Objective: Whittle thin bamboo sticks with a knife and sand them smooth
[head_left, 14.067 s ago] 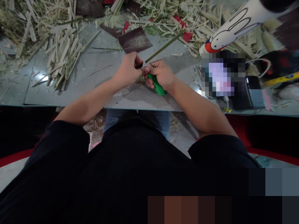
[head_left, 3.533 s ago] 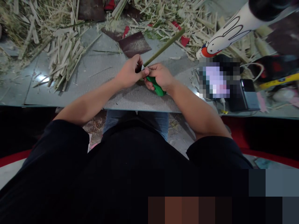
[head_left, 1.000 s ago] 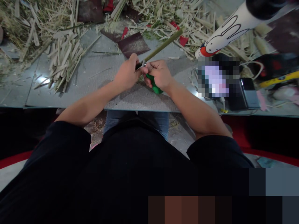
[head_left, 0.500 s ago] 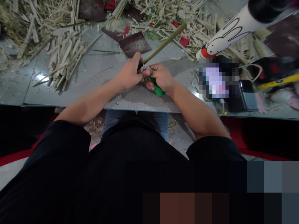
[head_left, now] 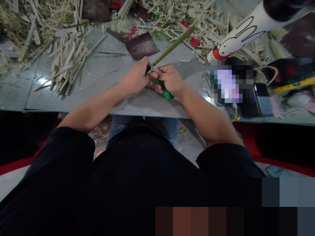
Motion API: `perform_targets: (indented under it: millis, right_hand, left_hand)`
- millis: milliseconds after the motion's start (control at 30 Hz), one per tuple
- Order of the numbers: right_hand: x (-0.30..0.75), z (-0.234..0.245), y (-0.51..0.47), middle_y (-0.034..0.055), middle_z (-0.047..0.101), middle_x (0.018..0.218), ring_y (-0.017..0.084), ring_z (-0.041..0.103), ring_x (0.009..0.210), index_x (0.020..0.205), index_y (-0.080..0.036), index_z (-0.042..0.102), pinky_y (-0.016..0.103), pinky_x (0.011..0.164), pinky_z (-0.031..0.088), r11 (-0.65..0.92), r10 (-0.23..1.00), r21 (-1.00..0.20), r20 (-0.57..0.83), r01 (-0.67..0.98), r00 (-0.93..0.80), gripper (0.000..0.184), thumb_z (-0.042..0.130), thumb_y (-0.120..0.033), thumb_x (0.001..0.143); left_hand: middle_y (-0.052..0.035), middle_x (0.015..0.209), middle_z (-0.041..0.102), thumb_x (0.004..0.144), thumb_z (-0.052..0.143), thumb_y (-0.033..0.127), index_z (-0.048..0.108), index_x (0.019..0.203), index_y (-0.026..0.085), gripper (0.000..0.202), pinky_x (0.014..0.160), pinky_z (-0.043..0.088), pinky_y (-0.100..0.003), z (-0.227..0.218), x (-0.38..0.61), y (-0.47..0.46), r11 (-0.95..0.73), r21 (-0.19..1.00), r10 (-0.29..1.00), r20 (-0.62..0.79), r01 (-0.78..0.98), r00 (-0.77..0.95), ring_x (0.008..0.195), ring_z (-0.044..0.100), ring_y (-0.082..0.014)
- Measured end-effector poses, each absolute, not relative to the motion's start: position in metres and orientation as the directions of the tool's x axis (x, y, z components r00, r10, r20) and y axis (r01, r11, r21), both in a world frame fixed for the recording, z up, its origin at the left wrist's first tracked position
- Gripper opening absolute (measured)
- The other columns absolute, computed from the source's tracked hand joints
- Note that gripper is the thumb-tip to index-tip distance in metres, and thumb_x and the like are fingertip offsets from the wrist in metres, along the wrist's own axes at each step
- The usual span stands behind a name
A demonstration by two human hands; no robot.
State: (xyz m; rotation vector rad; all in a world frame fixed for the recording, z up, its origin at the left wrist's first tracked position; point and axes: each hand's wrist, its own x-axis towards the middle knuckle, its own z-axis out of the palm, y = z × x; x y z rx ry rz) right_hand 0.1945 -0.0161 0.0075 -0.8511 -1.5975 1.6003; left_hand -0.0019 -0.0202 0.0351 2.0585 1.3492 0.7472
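Observation:
My left hand [head_left: 137, 76] is closed around the near end of a slim green bamboo stick [head_left: 175, 45], which slants up and away to the right. Inside my right hand [head_left: 172, 80] is a green-handled tool [head_left: 167, 94], its handle partly covered by the fingers. A small bit of shiny metal [head_left: 152, 69] shows against the stick, between the two hands. Fingertips of both hands nearly meet there, so the exact shape of the metal is hidden. A grey cloth-like mat [head_left: 137, 103] lies beneath the hands.
Split bamboo strips [head_left: 67, 59] lie heaped at the left. Shavings [head_left: 169, 14] cover the back, near dark brown sheets [head_left: 142, 46]. To the right are a white rabbit-print tube [head_left: 242, 34], a blurred lit screen [head_left: 226, 83], a black device [head_left: 263, 98] and cables.
The hands have shifted only slightly, and a little more metal shows beside the stick. Both keep their hold.

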Motion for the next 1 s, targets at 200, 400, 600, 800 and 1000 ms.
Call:
perform_targets:
  millis: [200, 400, 600, 800, 1000]
  right_hand:
    - [0.194, 0.009, -0.017, -0.0023, 0.042, 0.064, 0.019, 0.039, 0.055, 0.084, -0.028, 0.05, 0.032, 0.053, 0.046, 0.091, 0.885, -0.996, 0.07, 0.023, -0.46, 0.061, 0.064, -0.08, 0.113]
    - [0.194, 0.006, -0.016, -0.004, 0.043, 0.058, 0.016, 0.038, 0.049, 0.079, -0.029, 0.046, 0.029, 0.047, 0.043, 0.105, 0.833, -0.994, 0.065, 0.042, -0.55, 0.063, 0.063, -0.077, 0.115]
    - [0.197, 0.007, -0.017, -0.0043, 0.042, 0.054, 0.015, 0.04, 0.046, 0.078, -0.026, 0.053, 0.029, 0.046, 0.043, 0.062, 0.783, -0.998, 0.042, 0.011, -0.621, 0.067, 0.06, -0.081, 0.115]
    - [0.2, 0.007, -0.013, -0.0038, 0.044, 0.056, 0.016, 0.041, 0.046, 0.08, -0.025, 0.053, 0.029, 0.046, 0.042, 0.016, 0.77, -0.998, -0.027, 0.061, -0.638, 0.073, 0.067, -0.092, 0.107]
    - [0.203, 0.005, -0.01, -0.0052, 0.04, 0.06, 0.015, 0.038, 0.048, 0.085, -0.024, 0.054, 0.026, 0.046, 0.041, 0.002, 0.789, -0.999, -0.028, 0.048, -0.614, 0.07, 0.065, -0.089, 0.11]
  left_hand:
    - [-0.0022, 0.084, 0.058, 0.105, 0.074, 0.068, 0.026, 0.082, 0.033, 0.064, 0.077, 0.035, -0.042, 0.036, 0.002, -0.014, -0.279, 0.692, 0.956, 0.135, 0.665, 0.261, 0.08, 0.053, -0.023]
    - [0.0017, 0.071, 0.055, 0.107, 0.078, 0.055, 0.049, 0.09, 0.031, 0.042, 0.075, 0.039, -0.041, 0.04, 0.001, -0.018, -0.242, 0.734, 0.949, 0.044, 0.635, 0.311, 0.084, 0.058, -0.0223]
    - [-0.0009, 0.08, 0.061, 0.107, 0.077, 0.057, 0.056, 0.095, 0.026, 0.04, 0.077, 0.044, -0.039, 0.044, 0.001, -0.02, -0.288, 0.721, 0.92, 0.025, 0.63, 0.392, 0.089, 0.067, -0.0237]
    - [-0.0016, 0.083, 0.064, 0.106, 0.079, 0.049, 0.06, 0.098, 0.026, 0.03, 0.08, 0.045, -0.04, 0.034, -0.002, -0.015, -0.297, 0.732, 0.916, 0.036, 0.613, 0.401, 0.089, 0.067, -0.0239]
    - [-0.0021, 0.076, 0.064, 0.105, 0.071, 0.069, 0.056, 0.095, 0.034, 0.039, 0.079, 0.041, -0.044, 0.032, -0.003, -0.016, -0.327, 0.712, 0.913, 0.068, 0.621, 0.402, 0.091, 0.057, -0.0259]
